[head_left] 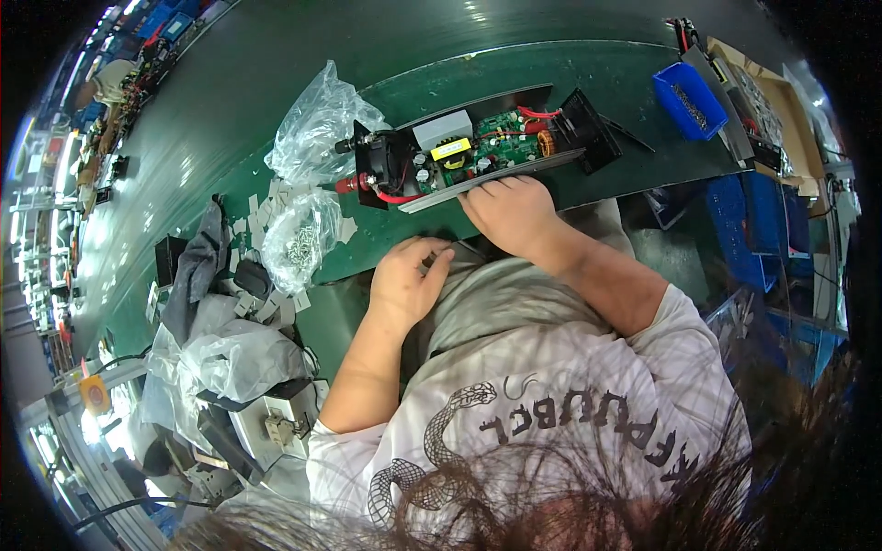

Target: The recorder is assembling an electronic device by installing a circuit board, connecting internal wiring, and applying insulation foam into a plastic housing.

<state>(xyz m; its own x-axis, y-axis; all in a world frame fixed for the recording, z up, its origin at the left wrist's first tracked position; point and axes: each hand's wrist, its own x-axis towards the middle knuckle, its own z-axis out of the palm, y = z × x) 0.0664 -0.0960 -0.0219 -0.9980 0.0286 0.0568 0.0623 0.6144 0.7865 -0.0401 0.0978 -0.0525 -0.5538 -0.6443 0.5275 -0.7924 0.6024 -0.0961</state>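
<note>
An opened power inverter (496, 142) lies on the green bench top, its circuit board, yellow-taped transformer (451, 150) and dark fan end (378, 163) exposed between long metal side panels. My right hand (511, 213) is closed against the near side panel (487, 181), with its fingertips hidden. At the bench's front edge, my left hand (407, 283) has curled fingers, with thumb and fingertips close together; what they hold, if anything, cannot be made out. Left of the inverter lie a clear plastic bag (322, 124) and a bag of small metal parts (299, 241).
A blue bin (689, 101) of small screws stands at the right, beside a cardboard box (790, 119). Small pale pieces (266, 207) and a grey cloth (197, 266) lie left. Plastic wrapping (243, 358) is heaped near my left arm. Blue crates (749, 220) stand at right.
</note>
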